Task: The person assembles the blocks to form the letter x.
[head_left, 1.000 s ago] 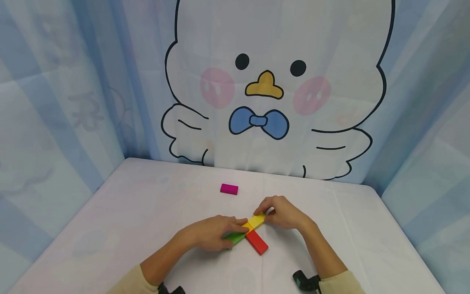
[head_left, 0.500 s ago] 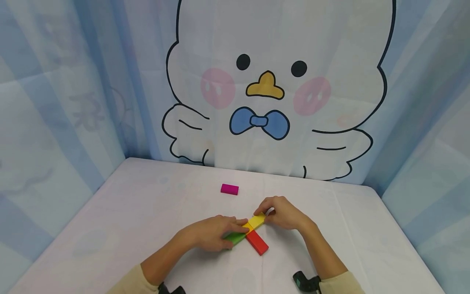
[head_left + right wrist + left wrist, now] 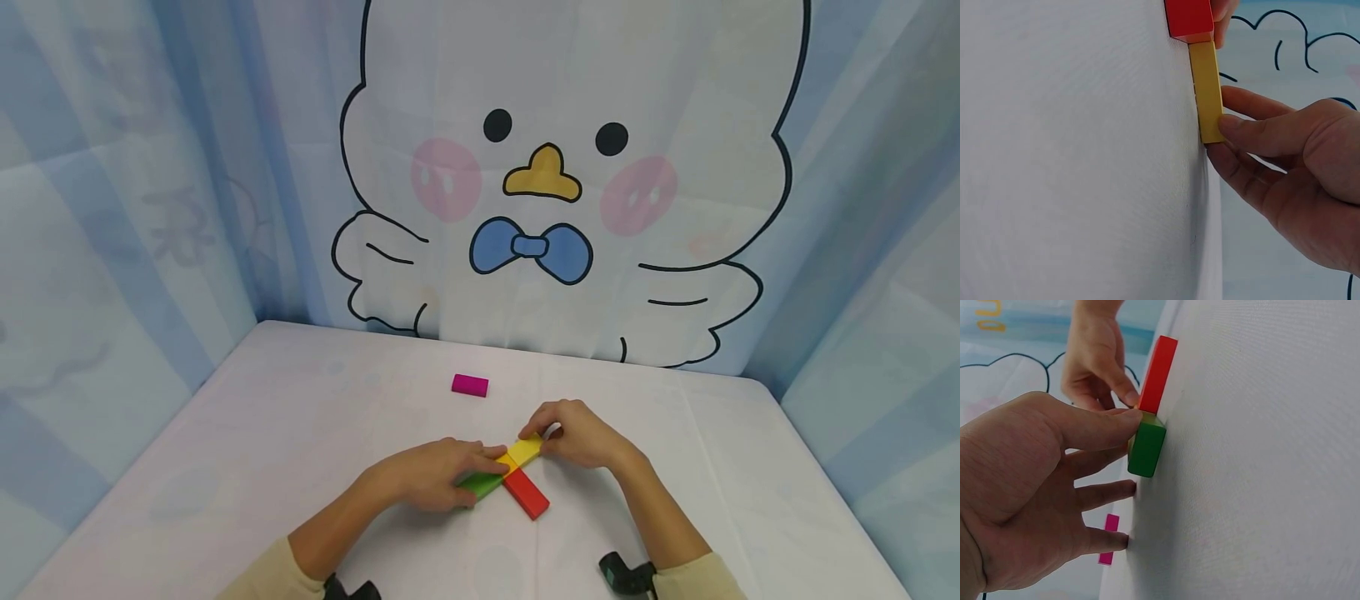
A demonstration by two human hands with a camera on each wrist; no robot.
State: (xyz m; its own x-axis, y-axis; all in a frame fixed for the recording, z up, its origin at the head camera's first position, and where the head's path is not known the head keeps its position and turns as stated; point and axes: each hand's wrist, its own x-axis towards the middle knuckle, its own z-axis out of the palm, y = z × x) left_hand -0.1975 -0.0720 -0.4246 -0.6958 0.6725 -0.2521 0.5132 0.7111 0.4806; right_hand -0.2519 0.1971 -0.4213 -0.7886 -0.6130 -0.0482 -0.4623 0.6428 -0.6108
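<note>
Several coloured blocks lie end to end on the table. My left hand (image 3: 438, 475) holds the green block (image 3: 482, 485) with the thumb on its near side. Its other fingers reach over toward the orange block (image 3: 506, 465), which is partly covered. My right hand (image 3: 581, 433) pinches the far end of the yellow block (image 3: 525, 450) between thumb and fingers. A red block (image 3: 527, 493) juts from the joint toward the near right, touching the row. In the right wrist view, the yellow block (image 3: 1207, 87) meets the red block (image 3: 1189, 19).
A magenta block (image 3: 470, 385) lies apart, farther back on the white table (image 3: 337, 383). Behind it hangs a curtain (image 3: 540, 317) with a cartoon bird. Dark wrist devices (image 3: 626, 575) sit at the sleeves.
</note>
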